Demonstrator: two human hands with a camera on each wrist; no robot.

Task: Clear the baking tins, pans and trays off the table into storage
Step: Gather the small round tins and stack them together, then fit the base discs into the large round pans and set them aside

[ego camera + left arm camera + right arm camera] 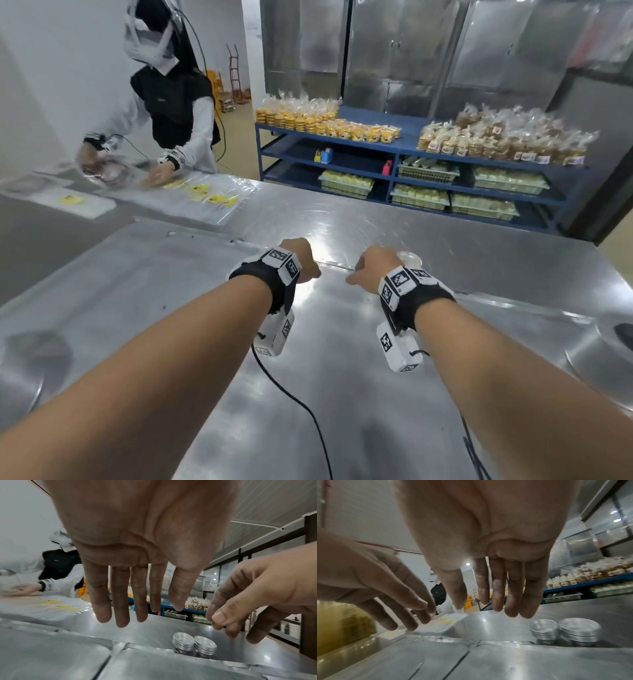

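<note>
Two large flat metal baking trays lie side by side on the steel table, the left tray and the right tray; their seam shows low in both wrist views. Just past their far rim stand two stacks of small round tins, seen again in the right wrist view. My left hand hovers over the far rim with straight fingers, holding nothing. My right hand hangs beside it, empty, close above the tin stacks, which it mostly hides in the head view.
Another person works at the table's far left over clear plastic bags with yellow labels. A blue shelf rack of bagged bread stands beyond the table, steel cabinets behind it. A black cable trails over the right tray.
</note>
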